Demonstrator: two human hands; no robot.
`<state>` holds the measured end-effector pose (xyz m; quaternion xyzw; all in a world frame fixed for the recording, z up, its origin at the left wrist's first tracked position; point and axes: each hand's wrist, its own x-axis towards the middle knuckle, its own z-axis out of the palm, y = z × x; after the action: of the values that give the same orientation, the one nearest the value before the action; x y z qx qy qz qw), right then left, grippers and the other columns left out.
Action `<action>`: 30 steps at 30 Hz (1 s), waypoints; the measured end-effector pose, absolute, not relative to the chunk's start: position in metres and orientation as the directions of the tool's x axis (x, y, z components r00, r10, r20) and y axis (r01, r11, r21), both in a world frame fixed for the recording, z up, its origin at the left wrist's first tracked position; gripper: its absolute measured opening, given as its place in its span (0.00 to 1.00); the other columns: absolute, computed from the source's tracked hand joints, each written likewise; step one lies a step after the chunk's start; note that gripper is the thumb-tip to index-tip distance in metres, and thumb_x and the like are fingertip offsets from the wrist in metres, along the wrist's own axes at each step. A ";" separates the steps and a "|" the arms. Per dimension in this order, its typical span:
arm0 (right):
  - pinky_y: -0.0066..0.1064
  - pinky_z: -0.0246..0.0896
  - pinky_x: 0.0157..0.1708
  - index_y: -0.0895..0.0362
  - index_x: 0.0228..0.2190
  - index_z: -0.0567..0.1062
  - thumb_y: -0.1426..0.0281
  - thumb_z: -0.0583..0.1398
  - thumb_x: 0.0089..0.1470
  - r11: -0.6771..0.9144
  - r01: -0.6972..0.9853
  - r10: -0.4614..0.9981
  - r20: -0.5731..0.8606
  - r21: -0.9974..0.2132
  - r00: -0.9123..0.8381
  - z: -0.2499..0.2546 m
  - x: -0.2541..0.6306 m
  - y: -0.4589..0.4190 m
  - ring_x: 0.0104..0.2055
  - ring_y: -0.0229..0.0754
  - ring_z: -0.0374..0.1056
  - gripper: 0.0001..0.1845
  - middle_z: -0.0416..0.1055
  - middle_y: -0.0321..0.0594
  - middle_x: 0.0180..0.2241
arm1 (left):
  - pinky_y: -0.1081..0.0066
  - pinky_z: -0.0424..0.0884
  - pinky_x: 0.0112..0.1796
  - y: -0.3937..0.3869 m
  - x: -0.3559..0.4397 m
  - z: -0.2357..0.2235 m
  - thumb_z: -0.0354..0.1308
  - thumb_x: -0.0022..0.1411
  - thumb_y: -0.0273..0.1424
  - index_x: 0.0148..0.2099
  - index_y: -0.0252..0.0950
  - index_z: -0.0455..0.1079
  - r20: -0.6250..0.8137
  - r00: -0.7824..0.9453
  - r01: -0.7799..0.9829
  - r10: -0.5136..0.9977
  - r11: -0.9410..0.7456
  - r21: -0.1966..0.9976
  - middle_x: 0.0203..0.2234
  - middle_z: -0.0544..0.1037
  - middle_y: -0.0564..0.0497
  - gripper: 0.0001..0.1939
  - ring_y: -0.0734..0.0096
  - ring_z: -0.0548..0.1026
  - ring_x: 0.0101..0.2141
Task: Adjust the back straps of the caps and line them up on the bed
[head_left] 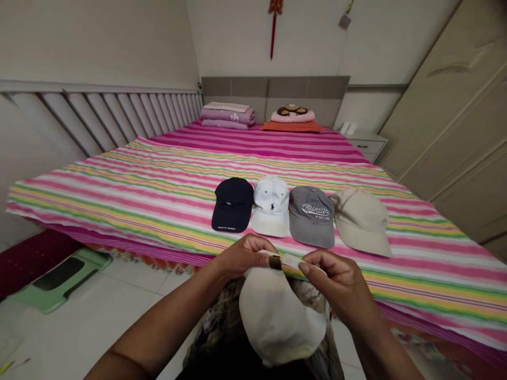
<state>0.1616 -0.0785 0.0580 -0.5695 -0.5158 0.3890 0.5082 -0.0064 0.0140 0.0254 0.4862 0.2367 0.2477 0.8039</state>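
My left hand [241,257] and right hand [330,277] are both pinched shut on the back of a cream cap [277,316], held in the air just in front of my body, short of the bed's edge. The left fingers grip beside the small brass buckle [275,262], and the right fingers hold the pale strap [293,261] that runs from it. The grip is only fingertip deep, so I judge the strap could slide out of the buckle, or the cap could tip off and drop to the tiled floor [119,295]. Beyond my hands, four caps lie in a row on the striped bed [138,179]: a navy cap [233,203], a white cap [271,203], a grey cap [311,216] and a beige cap [362,219], close enough that a careless reach could knock them askew.
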 end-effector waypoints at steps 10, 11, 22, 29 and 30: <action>0.23 0.44 0.13 0.59 0.17 0.69 0.62 0.61 0.42 0.012 0.243 0.991 0.044 -0.970 0.128 0.062 0.158 -0.079 0.15 0.30 0.49 0.14 0.58 0.31 0.13 | 0.80 0.58 0.18 0.014 -0.010 0.024 0.68 0.36 0.37 0.26 0.28 0.73 -0.131 0.745 -0.153 0.654 0.359 0.921 0.16 0.72 0.51 0.17 0.81 0.65 0.15; 0.23 0.45 0.14 0.59 0.17 0.69 0.62 0.61 0.43 0.022 0.247 0.991 0.055 -0.969 0.126 0.061 0.159 -0.079 0.15 0.30 0.50 0.14 0.59 0.31 0.13 | 0.79 0.58 0.18 0.014 -0.010 0.024 0.68 0.36 0.37 0.26 0.28 0.73 -0.133 0.744 -0.148 0.655 0.355 0.923 0.16 0.72 0.51 0.17 0.81 0.65 0.15; 0.24 0.56 0.18 0.58 0.21 0.74 0.67 0.59 0.45 0.249 0.459 0.961 0.277 -0.853 -0.006 0.063 0.164 -0.076 0.19 0.36 0.63 0.09 0.69 0.36 0.17 | 0.79 0.59 0.20 0.011 -0.011 0.029 0.66 0.39 0.38 0.27 0.28 0.74 -0.092 0.729 -0.086 0.678 0.225 0.971 0.18 0.73 0.50 0.16 0.80 0.65 0.18; 0.23 0.52 0.16 0.59 0.19 0.73 0.67 0.58 0.47 0.230 0.429 0.971 0.236 -0.873 -0.040 0.063 0.163 -0.078 0.17 0.33 0.58 0.11 0.65 0.34 0.15 | 0.79 0.59 0.21 0.010 -0.009 0.031 0.66 0.39 0.37 0.26 0.29 0.75 -0.066 0.734 -0.105 0.676 0.210 0.972 0.19 0.73 0.50 0.15 0.79 0.67 0.19; 0.23 0.52 0.15 0.59 0.19 0.72 0.66 0.58 0.46 0.226 0.420 0.972 0.231 -0.879 -0.040 0.063 0.163 -0.078 0.17 0.33 0.57 0.11 0.65 0.34 0.15 | 0.79 0.59 0.20 0.010 -0.009 0.032 0.66 0.40 0.37 0.26 0.29 0.75 -0.071 0.735 -0.101 0.675 0.212 0.972 0.19 0.73 0.50 0.15 0.79 0.66 0.19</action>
<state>0.1631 -0.0779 0.0627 -0.5366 -0.6486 0.3148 0.4385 -0.0090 0.0096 0.0315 0.5699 0.2517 0.2634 0.7366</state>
